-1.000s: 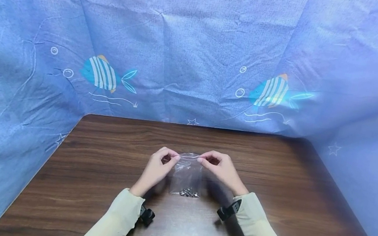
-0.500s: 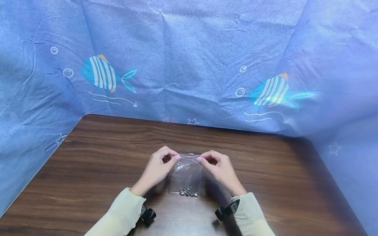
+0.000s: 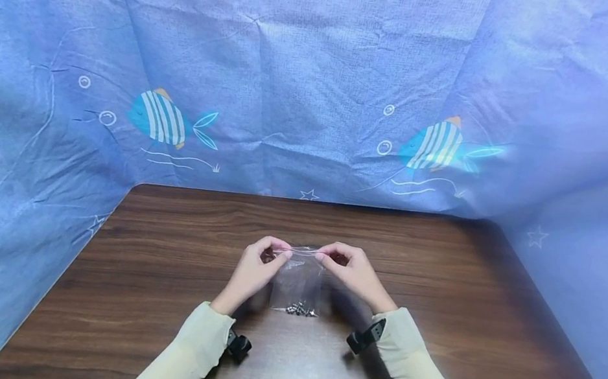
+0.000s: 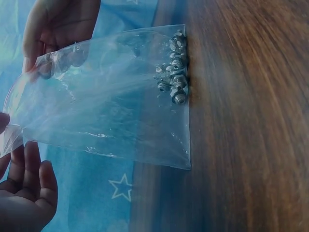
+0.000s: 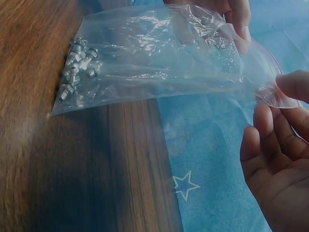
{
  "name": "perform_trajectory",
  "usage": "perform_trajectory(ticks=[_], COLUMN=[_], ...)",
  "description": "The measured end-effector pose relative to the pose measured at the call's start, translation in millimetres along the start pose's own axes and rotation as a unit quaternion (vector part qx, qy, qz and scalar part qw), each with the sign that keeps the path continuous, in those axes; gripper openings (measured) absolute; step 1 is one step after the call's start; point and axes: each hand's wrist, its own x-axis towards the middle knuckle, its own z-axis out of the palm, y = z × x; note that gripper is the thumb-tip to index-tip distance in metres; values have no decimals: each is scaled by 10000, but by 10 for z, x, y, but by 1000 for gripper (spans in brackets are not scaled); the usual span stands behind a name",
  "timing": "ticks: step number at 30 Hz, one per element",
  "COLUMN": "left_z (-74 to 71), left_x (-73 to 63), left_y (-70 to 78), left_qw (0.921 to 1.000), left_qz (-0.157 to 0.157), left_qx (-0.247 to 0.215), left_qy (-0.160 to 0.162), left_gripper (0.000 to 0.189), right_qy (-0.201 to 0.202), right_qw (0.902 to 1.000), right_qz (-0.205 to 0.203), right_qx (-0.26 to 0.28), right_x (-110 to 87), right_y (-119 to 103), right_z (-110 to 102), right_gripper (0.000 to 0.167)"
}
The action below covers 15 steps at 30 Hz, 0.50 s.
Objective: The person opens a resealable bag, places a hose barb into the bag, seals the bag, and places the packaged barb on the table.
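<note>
A clear zip-lock bag is held upright at the middle of the table, its bottom edge right at the tabletop. Several small silvery bolts with nuts or washers are gathered in its bottom. My left hand pinches the top left corner between thumb and fingers, beside the seal strip. At the top right corner, my right hand does the same. In the right wrist view a red line runs along the bag's mouth, and the thumb presses on the film there.
The dark brown wooden table reaches back to a blue cloth printed with fish and stars, which also hangs along both sides. A small black camera sits on each wrist, the left camera and the right camera.
The bag's lower part has shifted very slightly to the left in the head view. Both hands keep their pinch at its top corners, with the right hand a touch closer to the left.
</note>
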Motion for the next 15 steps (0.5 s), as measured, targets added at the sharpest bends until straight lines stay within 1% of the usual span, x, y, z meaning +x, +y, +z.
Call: perform_trajectory(ticks=[4, 7, 12, 14, 15], left_z=[11, 14, -31, -47, -48], left_x=[8, 11, -30, -53, -58], left_y=[2, 36, 268, 360, 378], left_qw=[10000, 9999, 9999, 10000, 10000], left_qz=[-36, -91, -105, -51, -37], left_qx=[-10, -23, -17, -5, 0], left_qy=[-59, -49, -44, -56, -59], left_gripper=[13, 15, 13, 13, 13], right_qy=[-93, -165, -191, -158, -135], right_qw=[9999, 9998, 9997, 9996, 9996], right_qz=[-40, -94, -141, -187, -217], right_qx=[43, 37, -99, -145, -152], right_x=[11, 21, 29, 34, 37], right_y=[-22, -37, -55, -62, -65], right_z=[3, 4, 12, 23, 30], right_gripper=[16, 16, 13, 12, 12])
